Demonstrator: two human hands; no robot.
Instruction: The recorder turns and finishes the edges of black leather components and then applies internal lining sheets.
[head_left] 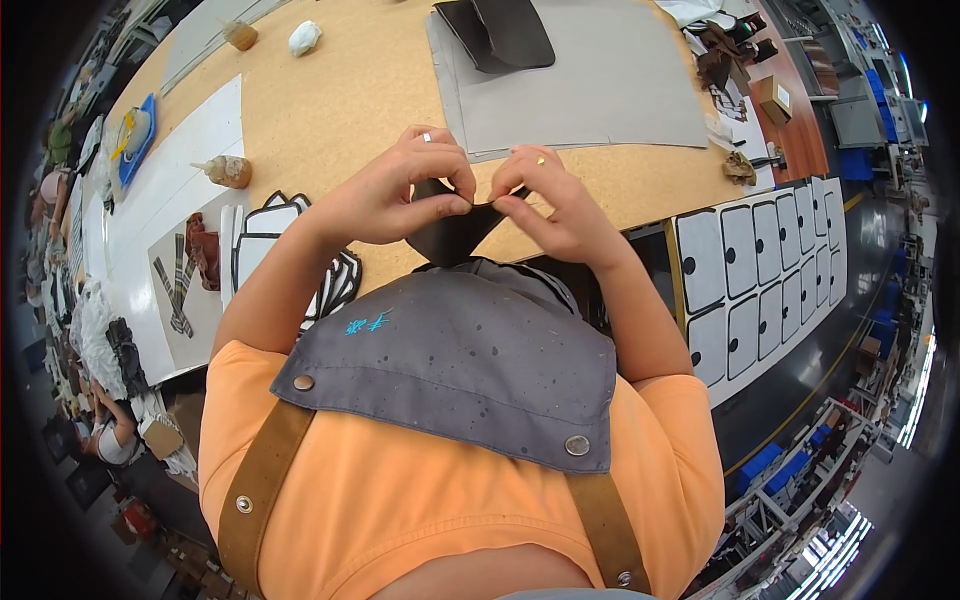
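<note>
Between my hands is a dark brown, leather-like piece (447, 236), bent so that its edges come together at the top. My left hand (425, 185) pinches its upper edge between thumb and fingers. Close beside it, my right hand (555, 205) pinches the same edge from the other side. The piece hangs just above my grey apron (450, 350), near the table's front edge. Further back, a similar dark folded piece (510, 35) lies on a stack of grey sheets (600, 90).
White black-edged panels (740, 250) lie in rows at right; more such pieces (345, 275) sit by my left forearm. Two glue bottles (234, 172), a white crumpled wad (304, 38) and a blue tray (138, 145) are at left. A small box (774, 100) stands far right.
</note>
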